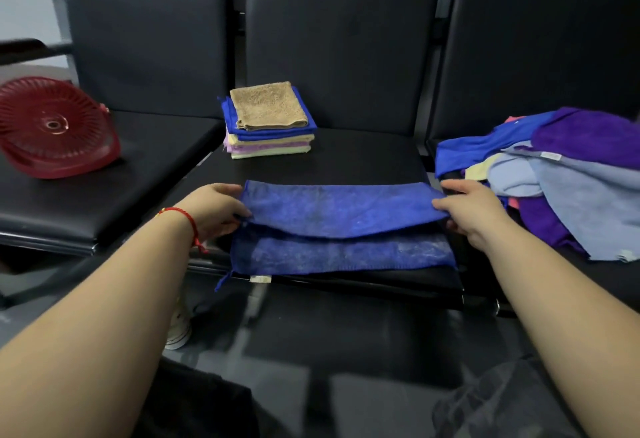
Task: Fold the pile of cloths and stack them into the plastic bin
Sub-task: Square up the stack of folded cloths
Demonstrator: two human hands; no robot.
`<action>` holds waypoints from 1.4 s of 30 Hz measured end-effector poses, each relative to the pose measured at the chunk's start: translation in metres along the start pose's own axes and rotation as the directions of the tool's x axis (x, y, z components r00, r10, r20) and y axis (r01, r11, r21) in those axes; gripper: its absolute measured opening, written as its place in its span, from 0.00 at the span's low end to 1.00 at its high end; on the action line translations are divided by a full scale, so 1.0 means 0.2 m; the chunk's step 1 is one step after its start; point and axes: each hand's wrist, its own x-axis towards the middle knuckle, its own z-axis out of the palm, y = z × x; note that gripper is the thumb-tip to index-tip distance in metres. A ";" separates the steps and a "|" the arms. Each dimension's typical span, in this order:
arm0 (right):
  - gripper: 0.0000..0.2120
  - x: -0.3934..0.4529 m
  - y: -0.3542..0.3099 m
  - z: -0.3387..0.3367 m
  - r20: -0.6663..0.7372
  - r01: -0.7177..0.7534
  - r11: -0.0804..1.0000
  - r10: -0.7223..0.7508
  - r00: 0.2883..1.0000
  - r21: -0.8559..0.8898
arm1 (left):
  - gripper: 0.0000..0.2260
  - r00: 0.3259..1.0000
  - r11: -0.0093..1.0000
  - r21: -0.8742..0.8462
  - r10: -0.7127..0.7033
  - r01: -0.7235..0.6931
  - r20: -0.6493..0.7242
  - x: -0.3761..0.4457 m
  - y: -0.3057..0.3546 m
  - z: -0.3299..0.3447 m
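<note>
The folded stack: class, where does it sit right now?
In the head view, the folded stack sits at the back of the middle seat, beyond the blue cloth, right of the red bin.

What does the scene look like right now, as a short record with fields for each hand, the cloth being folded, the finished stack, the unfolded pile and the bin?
left hand: pinches the left end of the blue cloth
right hand: pinches its right end
blue cloth: half folded, flat on the middle black seat
folded stack: behind it, tan towel on top
unfolded pile: on the right seat
red plastic bin: on the left seat, tipped, no cloths visible in it
</note>
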 end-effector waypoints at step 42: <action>0.33 -0.12 0.05 0.29 0.418 0.401 0.451 -0.066 0.906 -0.797 | 0.34 0.977 0.401 0.905 0.203 -0.143 0.065 0.00 -0.08 0.39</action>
